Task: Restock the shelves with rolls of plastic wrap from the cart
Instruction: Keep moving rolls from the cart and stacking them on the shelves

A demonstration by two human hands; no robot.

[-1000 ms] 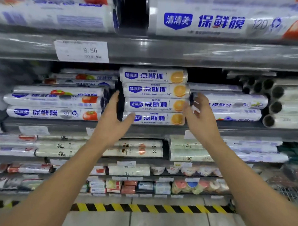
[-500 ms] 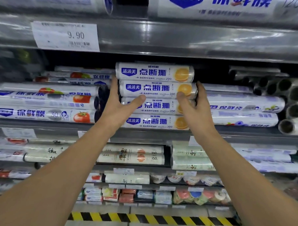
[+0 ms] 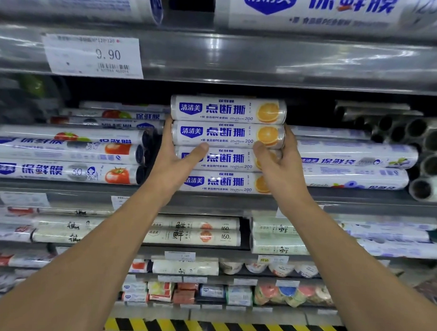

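Shelf: tomato rolls beside orange stack.

Shop (price tag, stocked shelves).

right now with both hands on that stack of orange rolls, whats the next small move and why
Probably ease the stack of orange-print rolls a little deeper, then let go. The left hand and right hand clasp its two ends, thumbs on the third roll, and the bottom roll sits right at the shelf lip.
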